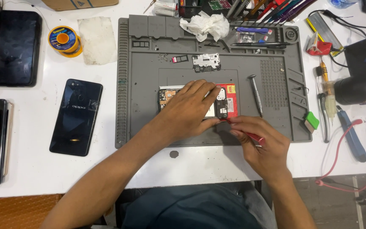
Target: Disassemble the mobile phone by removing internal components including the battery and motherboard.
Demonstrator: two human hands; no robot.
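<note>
Here we are over the grey repair mat, and the opened phone lies flat near its middle, back cover off, circuit board and a red-and-yellow patch showing. The left hand is spread flat over it, fingers fairly straight and close together, pinning the body down. It grips nothing, just presses. The right hand sits nearer and to the right, fingers curled tight around a slim red-handled tool, whose tip meets the near edge of the phone right by the left thumb (the tip itself is too small to make out).

Doing this well, I'd say, calls for steady downward pressure from that flat hand so the phone cannot slide, with the tool kept at a low angle and worked gently, since the exposed board sits just beside the tip.

Around them: a silver screwdriver lies to the right of the phone, a removed metal shield plate farther back, and crumpled tissue at the far edge. Off the mat to the left rests a dark blue phone back cover, with a solder spool beyond it.
</note>
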